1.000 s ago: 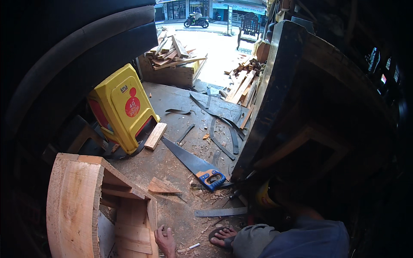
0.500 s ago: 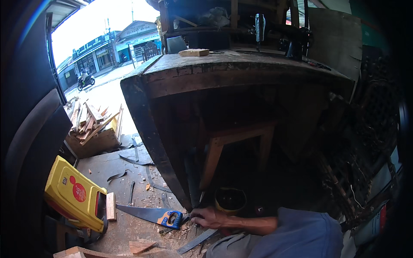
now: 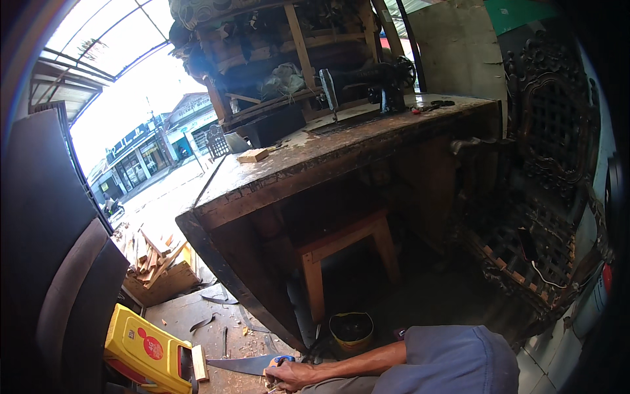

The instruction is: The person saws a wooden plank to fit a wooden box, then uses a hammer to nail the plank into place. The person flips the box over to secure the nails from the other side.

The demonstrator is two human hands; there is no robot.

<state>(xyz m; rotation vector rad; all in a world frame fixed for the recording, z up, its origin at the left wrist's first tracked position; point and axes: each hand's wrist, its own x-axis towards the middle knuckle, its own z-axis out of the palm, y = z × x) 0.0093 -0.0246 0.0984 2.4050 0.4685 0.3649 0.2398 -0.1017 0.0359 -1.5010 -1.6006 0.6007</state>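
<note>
A handsaw (image 3: 241, 365) with a grey blade and a blue-and-orange handle lies low on the floor. My right hand (image 3: 289, 375) is closed round its handle, leaving a bit of blue showing above the fingers. The blade points left, its tip near a small wooden block (image 3: 199, 363). That block rests against a yellow plastic container (image 3: 146, 343) with a red round print. Beside my wrist, under the bench, stands a round bucket (image 3: 352, 330) with dark contents. My left hand is out of view.
A heavy workbench (image 3: 289, 172) carries a sewing machine (image 3: 387, 92) and a wood block (image 3: 253, 155). Below it is a wooden stool (image 3: 348, 238). A carved chair frame (image 3: 551, 125) stands right. Wood offcuts (image 3: 149, 256) fill a box at left; dark strips (image 3: 203, 322) and shavings litter the floor.
My right hand has moved from beside the dark items at the bench's foot onto the saw's handle. The view has tilted and shifted, showing more of the bench top.
</note>
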